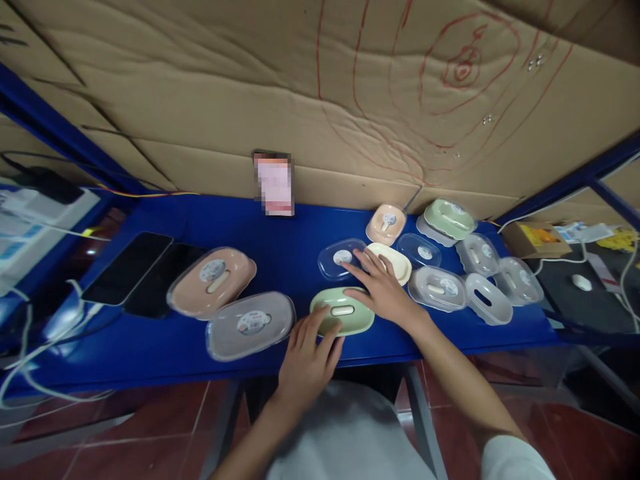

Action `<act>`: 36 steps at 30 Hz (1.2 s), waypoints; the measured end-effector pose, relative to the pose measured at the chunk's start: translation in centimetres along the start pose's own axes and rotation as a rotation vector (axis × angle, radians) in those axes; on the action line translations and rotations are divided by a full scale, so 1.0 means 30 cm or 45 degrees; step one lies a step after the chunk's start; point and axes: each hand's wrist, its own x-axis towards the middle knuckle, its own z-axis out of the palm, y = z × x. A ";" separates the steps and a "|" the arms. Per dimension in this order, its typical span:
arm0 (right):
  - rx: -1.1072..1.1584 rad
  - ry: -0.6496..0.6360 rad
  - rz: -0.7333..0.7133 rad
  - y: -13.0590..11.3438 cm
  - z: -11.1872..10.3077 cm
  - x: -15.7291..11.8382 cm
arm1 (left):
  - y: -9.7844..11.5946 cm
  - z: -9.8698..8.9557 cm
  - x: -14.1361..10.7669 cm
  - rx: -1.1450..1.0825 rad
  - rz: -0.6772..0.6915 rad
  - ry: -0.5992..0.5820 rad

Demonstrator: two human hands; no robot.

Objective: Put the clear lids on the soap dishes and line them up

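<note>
My left grip (311, 350) curls at the dish (357, 323), hold unclear; my spread, empty right grip (384, 285), brushing the lid (334, 260) by its fingertips, could skid it.

Two phones (129, 267) lie left of the dishes (193, 293)

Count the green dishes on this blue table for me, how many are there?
2. One green dish is at your left hand and right hand; the other is at the back right, above a grey dish. More could be hidden there.
</note>
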 end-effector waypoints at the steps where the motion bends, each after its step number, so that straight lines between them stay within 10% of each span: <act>1: 0.001 -0.046 -0.023 0.006 0.003 0.007 | 0.000 0.000 -0.002 -0.005 -0.008 0.002; 14: -0.211 -0.089 -0.190 0.115 -0.054 0.112 | 0.005 -0.020 -0.005 -0.006 -0.019 -0.012; 25: 0.016 0.087 -0.301 -0.079 0.042 -0.237 | -0.015 -0.017 0.067 0.194 -0.016 0.029; 36: 0.124 0.248 -0.469 0.004 0.080 -0.225 | -0.043 -0.019 0.068 0.171 0.118 0.087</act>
